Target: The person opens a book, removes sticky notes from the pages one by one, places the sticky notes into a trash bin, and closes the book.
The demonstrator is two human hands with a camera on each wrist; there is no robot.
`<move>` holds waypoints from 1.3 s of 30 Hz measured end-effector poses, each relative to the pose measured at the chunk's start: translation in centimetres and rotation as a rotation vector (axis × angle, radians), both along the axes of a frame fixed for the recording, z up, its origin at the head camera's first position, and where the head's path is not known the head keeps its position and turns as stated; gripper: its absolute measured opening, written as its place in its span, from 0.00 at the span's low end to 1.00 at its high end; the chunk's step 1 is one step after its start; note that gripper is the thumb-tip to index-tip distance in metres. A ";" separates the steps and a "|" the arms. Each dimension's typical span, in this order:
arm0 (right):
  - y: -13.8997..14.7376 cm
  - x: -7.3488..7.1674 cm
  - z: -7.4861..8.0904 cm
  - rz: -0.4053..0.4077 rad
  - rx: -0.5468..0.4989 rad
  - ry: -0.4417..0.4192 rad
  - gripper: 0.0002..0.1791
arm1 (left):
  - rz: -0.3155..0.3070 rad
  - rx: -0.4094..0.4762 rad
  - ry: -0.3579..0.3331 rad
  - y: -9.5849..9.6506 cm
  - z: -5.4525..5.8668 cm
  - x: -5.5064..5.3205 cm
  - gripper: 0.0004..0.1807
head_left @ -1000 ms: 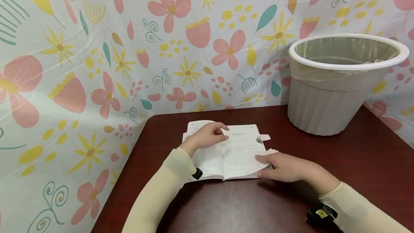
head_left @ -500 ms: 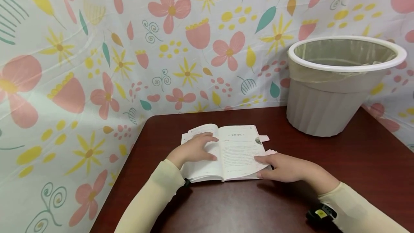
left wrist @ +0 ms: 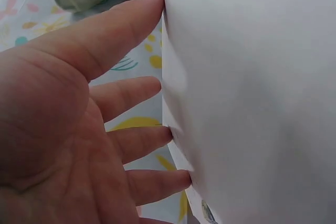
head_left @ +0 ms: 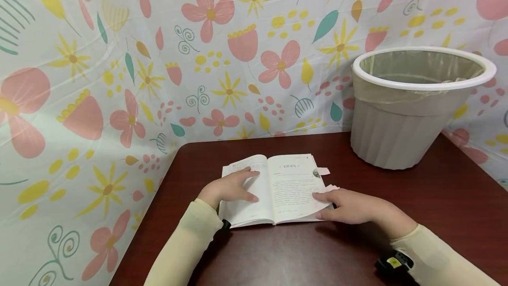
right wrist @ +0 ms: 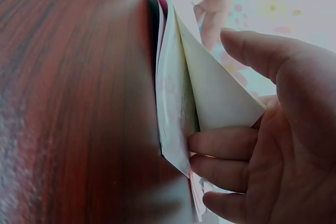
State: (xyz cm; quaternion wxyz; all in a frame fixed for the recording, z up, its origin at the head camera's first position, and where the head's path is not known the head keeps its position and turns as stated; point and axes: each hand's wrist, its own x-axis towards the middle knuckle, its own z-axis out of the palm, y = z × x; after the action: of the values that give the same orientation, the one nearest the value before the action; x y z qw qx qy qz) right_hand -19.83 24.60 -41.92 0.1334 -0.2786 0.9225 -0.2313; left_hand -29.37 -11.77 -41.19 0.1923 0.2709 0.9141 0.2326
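An open book (head_left: 293, 184) with printed pages and pink tabs lies on the dark red-brown table. My left hand (head_left: 226, 189) is spread over its left page, thumb and fingers apart. In the left wrist view, the left hand's fingertips (left wrist: 181, 178) touch the white page (left wrist: 252, 77). At the lower right corner of the book, my right hand (head_left: 349, 205) holds a raised page, thumb above and fingers below. The right wrist view shows that lifted page (right wrist: 220, 87) running into the right hand, with several fingers (right wrist: 223, 142) against the pages underneath.
A grey waste bin (head_left: 393, 127) with a white rim and clear liner stands at the back right of the table (head_left: 278, 259). Behind rises a flower-patterned cloth (head_left: 158, 56). A pink tab (head_left: 323, 171) sticks out from the book's right edge.
My left hand has moved left and down from above the book's middle onto the left page, uncovering the right page's heading. The right hand keeps its place at the lower right corner.
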 end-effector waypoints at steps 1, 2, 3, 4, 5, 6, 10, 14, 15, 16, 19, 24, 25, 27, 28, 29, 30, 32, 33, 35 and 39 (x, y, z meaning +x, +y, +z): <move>0.1 0.0 0.1 -0.005 0.002 -0.004 0.42 | 0.001 0.002 0.000 0.1 -0.1 0.0 0.48; 0.2 0.0 0.1 -0.010 0.006 -0.007 0.41 | 0.000 0.004 0.001 0.1 -0.1 0.0 0.48; 0.2 0.0 0.2 -0.015 0.008 -0.014 0.41 | -0.001 0.007 0.000 0.2 -0.2 0.0 0.48; 0.3 0.0 0.3 -0.021 0.012 -0.018 0.41 | -0.002 0.008 -0.001 0.3 -0.3 0.0 0.49; 0.4 0.0 0.3 -0.022 0.012 -0.020 0.41 | 0.001 0.009 -0.003 0.4 -0.3 0.0 0.49; 0.5 -0.1 0.3 -0.024 0.012 -0.022 0.41 | 0.004 0.008 -0.004 0.5 -0.4 0.0 0.49; 0.7 -0.2 0.3 -0.009 -0.004 -0.028 0.41 | 0.021 0.005 -0.014 0.5 -0.8 0.2 0.50; 0.8 -0.4 0.3 -0.004 -0.012 -0.023 0.40 | 0.022 -0.001 -0.004 0.4 -1.2 0.2 0.51; 0.8 -0.4 0.3 -0.006 -0.015 -0.022 0.40 | 0.021 -0.002 -0.001 0.5 -1.2 0.3 0.51; 0.9 -0.4 0.3 -0.012 -0.015 -0.024 0.40 | 0.019 -0.005 0.003 0.5 -1.3 0.3 0.50; 1.2 -0.5 0.4 -0.021 -0.028 -0.026 0.38 | 0.013 0.004 0.005 0.6 -1.2 0.3 0.50; 1.9 -0.6 0.6 -0.050 -0.042 -0.042 0.37 | 0.000 0.028 0.014 0.9 -0.9 0.2 0.48; 2.0 -0.7 0.7 -0.053 -0.042 -0.045 0.37 | -0.001 0.030 0.016 0.9 -0.9 0.2 0.48; 2.1 -0.7 0.7 -0.052 -0.044 -0.048 0.37 | -0.001 0.025 0.028 0.9 -0.9 0.1 0.48; 2.1 -0.7 0.8 -0.050 -0.044 -0.048 0.37 | 0.003 0.024 0.032 0.8 -1.0 0.0 0.48; 2.1 -0.7 0.8 -0.054 -0.042 -0.048 0.37 | 0.008 0.022 0.037 0.8 -1.0 -0.1 0.49; 2.2 -0.7 0.9 -0.053 -0.041 -0.045 0.37 | 0.017 0.022 0.039 0.7 -1.1 -0.1 0.49; 2.2 -0.7 1.1 -0.051 -0.042 -0.034 0.37 | 0.038 0.017 0.042 0.4 -1.2 -0.3 0.49; 2.3 -0.7 1.2 -0.051 -0.045 -0.027 0.37 | 0.050 0.021 0.039 0.3 -1.2 -0.4 0.49; 2.4 -0.6 1.4 -0.048 -0.053 -0.011 0.37 | 0.068 0.030 0.029 0.1 -1.3 -0.5 0.50; 2.6 -0.7 1.6 -0.042 -0.065 0.016 0.36 | 0.075 0.043 0.014 -0.3 -1.3 -0.7 0.50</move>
State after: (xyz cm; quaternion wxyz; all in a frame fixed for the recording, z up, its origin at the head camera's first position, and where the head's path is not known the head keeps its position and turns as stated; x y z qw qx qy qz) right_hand -20.52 27.21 -40.31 0.1120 -0.2651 0.9212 -0.2617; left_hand -30.12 -12.03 -42.53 0.1712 0.2420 0.9198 0.2572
